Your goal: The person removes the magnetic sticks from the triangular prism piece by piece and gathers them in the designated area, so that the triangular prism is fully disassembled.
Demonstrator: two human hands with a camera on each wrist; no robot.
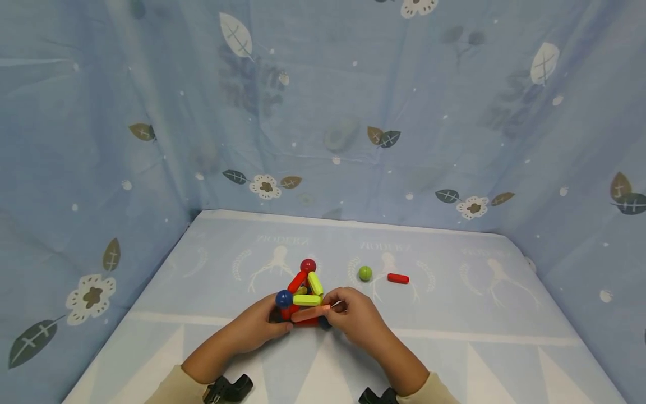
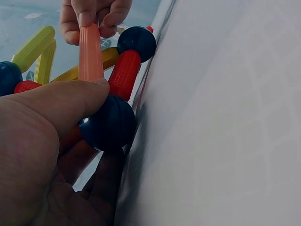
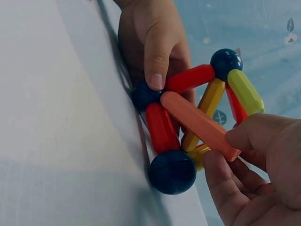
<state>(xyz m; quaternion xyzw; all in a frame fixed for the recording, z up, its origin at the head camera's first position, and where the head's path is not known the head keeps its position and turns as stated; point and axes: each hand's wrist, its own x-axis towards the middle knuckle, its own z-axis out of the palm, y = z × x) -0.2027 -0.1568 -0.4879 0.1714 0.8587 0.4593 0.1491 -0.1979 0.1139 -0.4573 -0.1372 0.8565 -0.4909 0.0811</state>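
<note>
A built frame of coloured rods and balls stands on the table in front of me. My left hand [image 1: 259, 325] holds its near left corner, thumb on a dark blue ball [image 2: 108, 123] and fingers behind it. My right hand [image 1: 355, 314] pinches one end of an orange rod [image 3: 200, 122] between thumb and fingers. The rod's other end meets the held ball, beside my left thumb. A short red rod [image 3: 162, 127] joins that ball to another blue ball [image 3: 172, 172] low on the right. Yellow-green rods [image 1: 306, 300] and a red ball [image 1: 308, 266] form the upper part.
Beyond my right hand, a green ball [image 1: 365, 273] and a loose red rod [image 1: 398, 278] lie on the patterned table [image 1: 454, 303]. A blue printed curtain [image 1: 323, 112] surrounds the table at the back and sides.
</note>
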